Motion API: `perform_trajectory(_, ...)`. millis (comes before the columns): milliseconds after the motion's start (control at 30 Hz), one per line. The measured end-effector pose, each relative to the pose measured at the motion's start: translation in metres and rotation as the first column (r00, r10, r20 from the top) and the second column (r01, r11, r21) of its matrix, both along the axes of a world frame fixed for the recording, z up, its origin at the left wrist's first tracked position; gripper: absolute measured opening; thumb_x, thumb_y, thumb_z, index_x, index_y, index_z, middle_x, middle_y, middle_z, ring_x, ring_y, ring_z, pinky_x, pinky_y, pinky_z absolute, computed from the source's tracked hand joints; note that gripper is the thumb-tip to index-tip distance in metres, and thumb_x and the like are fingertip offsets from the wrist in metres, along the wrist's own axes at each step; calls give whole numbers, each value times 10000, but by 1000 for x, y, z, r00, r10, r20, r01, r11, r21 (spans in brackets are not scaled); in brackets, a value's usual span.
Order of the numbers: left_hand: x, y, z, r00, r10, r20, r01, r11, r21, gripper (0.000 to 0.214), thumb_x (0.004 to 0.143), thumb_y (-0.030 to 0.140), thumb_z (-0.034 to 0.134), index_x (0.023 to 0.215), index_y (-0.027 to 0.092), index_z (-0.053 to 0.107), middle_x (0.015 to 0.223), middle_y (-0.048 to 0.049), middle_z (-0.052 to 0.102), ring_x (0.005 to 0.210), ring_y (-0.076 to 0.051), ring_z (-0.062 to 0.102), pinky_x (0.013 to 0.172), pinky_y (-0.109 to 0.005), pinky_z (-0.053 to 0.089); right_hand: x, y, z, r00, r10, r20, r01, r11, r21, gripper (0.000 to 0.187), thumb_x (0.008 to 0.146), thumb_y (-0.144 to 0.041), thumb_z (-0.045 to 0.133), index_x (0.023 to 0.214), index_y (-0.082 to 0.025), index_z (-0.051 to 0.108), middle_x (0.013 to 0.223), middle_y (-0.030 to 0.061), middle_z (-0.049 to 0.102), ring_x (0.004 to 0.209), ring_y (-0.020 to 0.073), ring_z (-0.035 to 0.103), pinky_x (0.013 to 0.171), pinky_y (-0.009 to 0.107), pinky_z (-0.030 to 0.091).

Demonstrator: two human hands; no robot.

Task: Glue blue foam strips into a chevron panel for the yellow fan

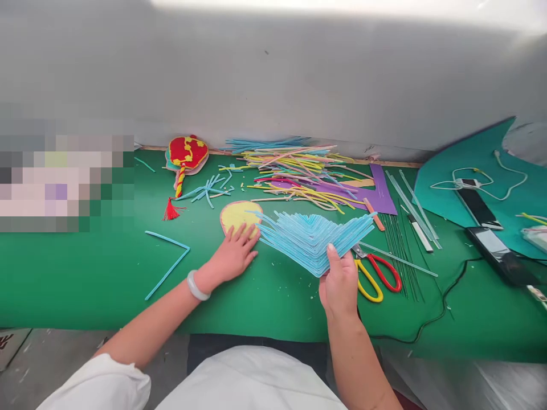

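My right hand (341, 279) grips a V-shaped panel of blue pipe cleaners (314, 239), thumb on top, held above the green table. My left hand (233, 250) lies with its fingers spread on a rounded yellow piece with a pink edge (240, 216). The panel's left tips reach over that piece's right side. One bent blue pipe cleaner (188, 249) lies by itself to the left. Scissors with red and yellow handles (378, 276) rest just right of my right hand, their blades partly hidden.
Loose coloured pipe cleaners (294, 162) are piled at the back. A red fan-shaped piece with a tassel (188, 152) lies back left. Green wires (399, 250), a glue gun-like black device (498, 253) with a cord, a phone (478, 205) and a teal sheet (440, 171) occupy the right.
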State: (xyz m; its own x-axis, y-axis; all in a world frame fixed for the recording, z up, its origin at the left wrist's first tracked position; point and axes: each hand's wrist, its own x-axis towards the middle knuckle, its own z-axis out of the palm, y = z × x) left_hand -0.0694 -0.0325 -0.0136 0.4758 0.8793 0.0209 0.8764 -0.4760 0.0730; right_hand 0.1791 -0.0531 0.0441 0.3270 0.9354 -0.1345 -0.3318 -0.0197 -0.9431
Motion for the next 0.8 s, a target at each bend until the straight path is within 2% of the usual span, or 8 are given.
perform_trajectory(133,-34,41,2,998,50,-37,-50,999,-5,493,1044,355,293,1515,236,374,1616,-126,289,1499,-340,227,1178,-620,191,1,-2,-5,1000,13,-24,-14,1000,-12,560,856,-462,669,1355,-236,554,1318,81,648,1220,251,602,1086,490,435)
perform_trajectory(233,-52,55,2,993,118,-27,-118,993,8,485,1040,361,298,1503,257,400,1624,-112,275,1499,-346,220,1152,-599,264,3,-2,-7,999,19,-44,-20,1000,-23,550,853,-461,672,1344,-237,563,1308,78,656,1226,252,600,1076,486,446)
perform_trajectory(400,-57,40,2,993,112,-26,-111,992,52,487,1028,353,330,1491,234,423,1582,-135,359,1452,-320,331,1131,-520,331,9,-3,-9,998,-14,-62,12,999,-39,548,839,-443,699,1331,-237,576,1303,70,659,1185,236,623,1074,467,448)
perform_trajectory(500,-52,28,4,964,262,-41,-259,963,72,481,1008,346,371,1459,213,473,1536,-164,424,1388,-358,415,1067,-514,400,11,-5,-8,998,-2,-65,-2,998,-57,535,840,-443,697,1321,-238,583,1302,69,660,1176,237,627,1032,451,482)
perform_trajectory(600,-51,32,8,910,415,-14,-413,907,78,480,995,333,384,1441,196,494,1520,-185,439,1363,-397,430,1021,-548,426,10,-6,-8,996,43,-72,-47,997,-56,538,849,-457,680,1332,-249,570,1292,66,669,1161,240,637,985,442,512)
perform_trajectory(733,-45,46,27,862,503,54,-506,856,109,503,987,299,365,1413,64,494,1510,-282,402,1388,-443,379,1056,-645,339,11,-9,-10,985,168,-50,-170,984,-47,524,862,-466,671,1331,-258,567,1305,61,661,1175,236,627,999,422,499)
perform_trajectory(767,-39,47,35,858,502,103,-511,854,100,505,989,310,360,1400,52,499,1505,-279,411,1398,-419,378,1086,-623,321,11,-10,-11,974,222,-41,-224,973,-48,511,864,-462,674,1322,-259,575,1307,60,659,1178,234,623,1004,414,494)
perform_trajectory(800,-32,46,45,851,476,222,-498,866,53,505,993,337,364,1383,54,514,1496,-258,437,1403,-380,385,1119,-571,312,12,-12,-12,959,283,-36,-284,957,-52,497,866,-456,677,1312,-258,583,1298,60,663,1171,234,625,1002,406,493)
